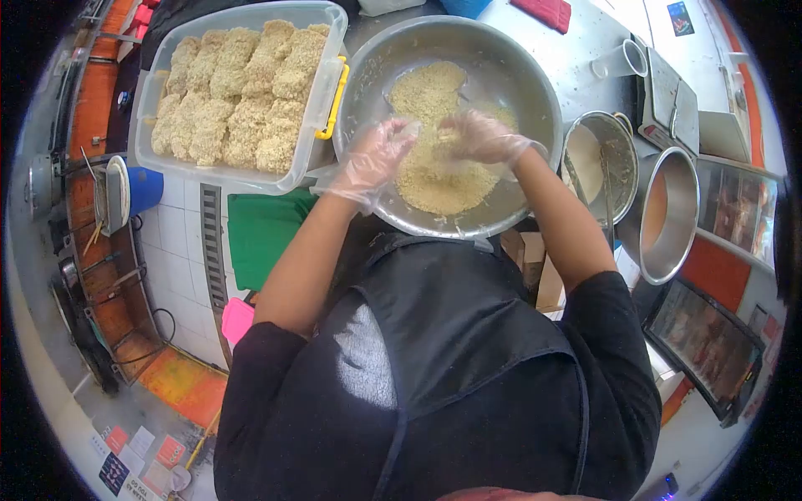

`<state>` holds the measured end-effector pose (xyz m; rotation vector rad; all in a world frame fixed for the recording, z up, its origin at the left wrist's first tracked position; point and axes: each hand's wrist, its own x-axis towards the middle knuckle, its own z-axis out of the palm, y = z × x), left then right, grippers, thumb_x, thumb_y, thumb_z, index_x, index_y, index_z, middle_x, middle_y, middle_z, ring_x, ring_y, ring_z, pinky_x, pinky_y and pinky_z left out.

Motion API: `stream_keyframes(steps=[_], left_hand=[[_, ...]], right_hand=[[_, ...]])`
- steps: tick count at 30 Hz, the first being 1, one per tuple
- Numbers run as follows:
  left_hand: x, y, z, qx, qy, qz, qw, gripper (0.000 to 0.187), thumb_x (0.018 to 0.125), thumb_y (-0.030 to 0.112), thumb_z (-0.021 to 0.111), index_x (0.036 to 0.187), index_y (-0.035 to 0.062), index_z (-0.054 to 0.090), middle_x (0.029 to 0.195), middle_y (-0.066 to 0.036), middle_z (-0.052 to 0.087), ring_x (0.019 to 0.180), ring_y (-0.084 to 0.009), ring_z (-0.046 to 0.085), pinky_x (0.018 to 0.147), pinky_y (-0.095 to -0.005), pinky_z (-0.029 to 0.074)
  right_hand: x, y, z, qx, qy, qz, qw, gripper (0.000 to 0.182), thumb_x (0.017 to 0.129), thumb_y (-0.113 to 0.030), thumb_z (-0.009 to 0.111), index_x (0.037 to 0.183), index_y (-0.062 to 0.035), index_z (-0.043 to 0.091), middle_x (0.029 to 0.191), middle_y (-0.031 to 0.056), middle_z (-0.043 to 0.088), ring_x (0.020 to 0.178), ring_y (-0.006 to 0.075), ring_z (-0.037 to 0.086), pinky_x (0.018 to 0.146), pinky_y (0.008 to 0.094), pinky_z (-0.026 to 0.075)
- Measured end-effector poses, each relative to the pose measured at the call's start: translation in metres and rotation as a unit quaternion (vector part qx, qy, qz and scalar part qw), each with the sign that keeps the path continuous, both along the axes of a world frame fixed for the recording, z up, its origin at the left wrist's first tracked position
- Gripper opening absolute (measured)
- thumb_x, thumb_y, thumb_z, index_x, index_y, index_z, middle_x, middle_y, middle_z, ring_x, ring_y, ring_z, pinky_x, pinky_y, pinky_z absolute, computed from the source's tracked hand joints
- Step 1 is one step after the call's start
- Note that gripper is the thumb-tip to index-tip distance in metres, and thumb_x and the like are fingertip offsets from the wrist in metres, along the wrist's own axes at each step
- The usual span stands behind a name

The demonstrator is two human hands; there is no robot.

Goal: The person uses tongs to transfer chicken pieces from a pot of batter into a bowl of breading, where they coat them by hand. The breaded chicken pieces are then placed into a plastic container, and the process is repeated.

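A wide metal bowl (535, 92) holds pale yellow crumbs (447, 194), heaped toward its near side. Above the crumbs, at the left, is my left hand (386, 154) in a clear plastic glove, fingers bent and drawn together; what they hold, if anything, is hidden. My right hand (484, 138), gloved too, hovers over the middle of the bowl, its fingers smeared by motion. Between and beyond the hands lies a flat, crumb-covered mass (428, 88). Left of the bowl, a clear plastic tub (288, 177) with a yellow clasp (334, 98) contains two rows of crumb-coated pieces (236, 63).
At the right stand a metal pot (585, 154) with pale liquid and a deep metal bowl (681, 217). Behind them is a clear plastic cup (622, 60). A red cloth (547, 10) lies at the back. Below left are a green board-like item (263, 238) and a blue bucket (146, 188).
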<state>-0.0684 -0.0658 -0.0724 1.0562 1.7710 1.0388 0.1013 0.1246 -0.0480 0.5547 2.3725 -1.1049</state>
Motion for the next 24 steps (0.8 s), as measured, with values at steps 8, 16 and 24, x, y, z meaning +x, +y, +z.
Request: stream_keyframes(steps=[8,16,24], left_hand=[[0.004,0.029,-0.014,-0.202,0.144,-0.002,0.969,0.058,0.098,0.04,0.064,0.132,-0.0071,0.062,0.133,-0.025,0.064,0.118,-0.0329,0.064,0.105,-0.0433,0.047],[0.1,0.015,-0.075,-0.178,0.115,-0.126,0.969,0.062,0.103,0.039,0.05,0.15,-0.0008,0.044,0.151,-0.027,0.048,0.141,-0.0363,0.046,0.12,-0.0451,0.034],[0.045,0.035,0.002,0.018,-0.568,0.218,0.794,0.049,0.107,0.027,0.05,0.145,-0.0022,0.049,0.153,-0.016,0.048,0.139,-0.0253,0.047,0.119,-0.0423,0.035]], right_hand=[[0.042,0.018,0.031,0.215,0.102,-0.053,0.97,0.052,0.086,0.004,0.062,0.131,-0.0205,0.07,0.155,0.0154,0.05,0.138,0.0366,0.051,0.118,0.0409,0.041],[0.028,-0.103,-0.014,0.118,-0.181,-0.159,0.964,0.069,0.099,-0.03,0.06,0.154,0.0039,0.037,0.15,0.0287,0.05,0.138,0.039,0.052,0.114,0.0446,0.043],[0.03,-0.031,-0.083,-0.149,0.109,-0.444,0.877,0.042,0.094,-0.014,0.066,0.135,-0.003,0.062,0.127,0.024,0.068,0.117,0.0371,0.067,0.102,0.044,0.052]])
